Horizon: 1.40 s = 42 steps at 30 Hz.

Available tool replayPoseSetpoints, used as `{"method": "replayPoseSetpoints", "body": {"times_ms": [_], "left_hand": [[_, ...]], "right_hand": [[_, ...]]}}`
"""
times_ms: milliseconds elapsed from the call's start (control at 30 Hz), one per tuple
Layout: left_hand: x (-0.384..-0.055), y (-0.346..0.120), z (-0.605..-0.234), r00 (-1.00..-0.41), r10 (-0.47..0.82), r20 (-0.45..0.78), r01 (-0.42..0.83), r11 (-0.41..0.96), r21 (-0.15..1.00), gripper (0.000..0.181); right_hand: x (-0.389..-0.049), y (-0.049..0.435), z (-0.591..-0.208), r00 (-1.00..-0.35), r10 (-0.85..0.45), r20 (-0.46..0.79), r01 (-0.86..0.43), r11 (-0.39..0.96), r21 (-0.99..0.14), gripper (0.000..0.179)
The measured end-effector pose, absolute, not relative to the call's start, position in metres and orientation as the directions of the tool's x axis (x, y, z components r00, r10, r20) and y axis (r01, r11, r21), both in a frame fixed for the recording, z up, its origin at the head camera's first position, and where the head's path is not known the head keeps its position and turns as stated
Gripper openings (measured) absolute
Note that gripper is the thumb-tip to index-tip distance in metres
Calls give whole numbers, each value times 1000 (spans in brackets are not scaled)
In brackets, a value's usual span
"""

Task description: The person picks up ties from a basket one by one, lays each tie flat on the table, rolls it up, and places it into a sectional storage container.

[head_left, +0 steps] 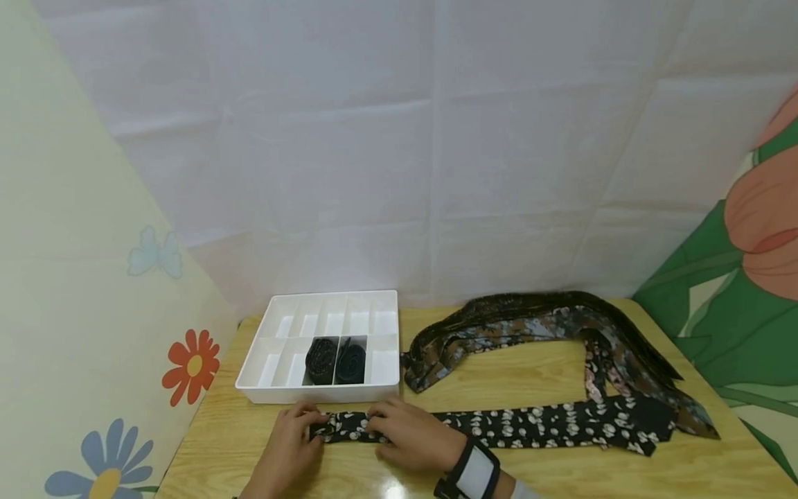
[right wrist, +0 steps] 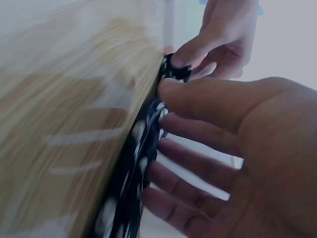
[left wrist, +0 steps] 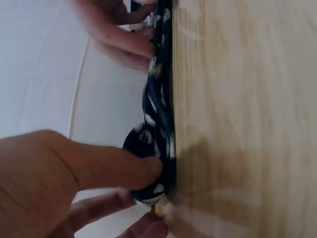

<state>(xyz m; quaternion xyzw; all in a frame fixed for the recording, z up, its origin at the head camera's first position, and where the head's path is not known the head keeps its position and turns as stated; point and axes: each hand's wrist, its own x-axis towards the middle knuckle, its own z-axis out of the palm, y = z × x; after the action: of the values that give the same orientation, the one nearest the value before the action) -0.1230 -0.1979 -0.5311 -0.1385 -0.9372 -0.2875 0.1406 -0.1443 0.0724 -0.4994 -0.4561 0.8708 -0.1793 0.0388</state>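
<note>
A black necktie (head_left: 535, 424) with white floral print lies lengthwise along the front of the table, its wide end to the right. My left hand (head_left: 291, 438) pinches its left end, which is rolled into a small coil (left wrist: 141, 141) in the left wrist view, thumb on the near side. Farther right along the strip, my right hand (head_left: 413, 433) holds the necktie between thumb and fingers. In the right wrist view the fingers (right wrist: 183, 168) lie along the fabric's far edge and the thumb (right wrist: 198, 96) overlaps it close to the coil.
Behind the hands stands a white divided tray (head_left: 318, 395); two of its front compartments hold rolled dark neckties (head_left: 321, 360). A pile of dark patterned neckties (head_left: 530, 319) curves across the back right, reaching down to the floral one. A white-draped wall (head_left: 430, 173) rises behind the wooden table (head_left: 212, 443).
</note>
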Motion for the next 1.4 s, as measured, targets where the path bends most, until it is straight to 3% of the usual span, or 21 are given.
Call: {"method": "replayPoseSetpoints", "body": {"times_ms": [267,400,567,667,833,933,1033,1133,1233,1400], "left_hand": [[-131,-208,-532,-858,322,401,481,777,406,33],[-131,-204,-526,-890,306,338,448,723,527,36],[-131,-199,-520,-945,256,203,313,533,786,42],[-132,-198,-523,-939,271,213,318,441,839,36],[-134,-196,-534,-825,348,445,564,532,631,35],[-134,-197,-540,-768,394,504,637,551,540,40],[-135,-198,-543,-755,427,498,654,540,529,40],[-135,-199,-542,-800,433,415,599,547,584,37],[-136,-200,-543,-807,460,370,587,558,587,43],[-134,-202,-545,-751,489,443,659,598,457,51]], "right_hand": [[-153,46,-506,-478,-875,84,-832,420,-363,53],[-153,42,-510,-470,-880,69,-827,412,-383,55],[-153,43,-512,-488,-869,77,-812,420,-404,49],[-152,45,-514,-504,-859,84,-798,426,-427,46],[-151,49,-515,-549,-828,115,-768,446,-460,35],[-149,48,-513,-626,-766,149,-716,488,-499,21],[-148,43,-511,-685,-706,179,-685,541,-488,22],[-147,38,-516,-694,-692,197,-697,580,-421,28],[-145,36,-521,-703,-687,187,-696,608,-383,22],[-144,36,-521,-726,-671,149,-658,615,-434,23]]}}
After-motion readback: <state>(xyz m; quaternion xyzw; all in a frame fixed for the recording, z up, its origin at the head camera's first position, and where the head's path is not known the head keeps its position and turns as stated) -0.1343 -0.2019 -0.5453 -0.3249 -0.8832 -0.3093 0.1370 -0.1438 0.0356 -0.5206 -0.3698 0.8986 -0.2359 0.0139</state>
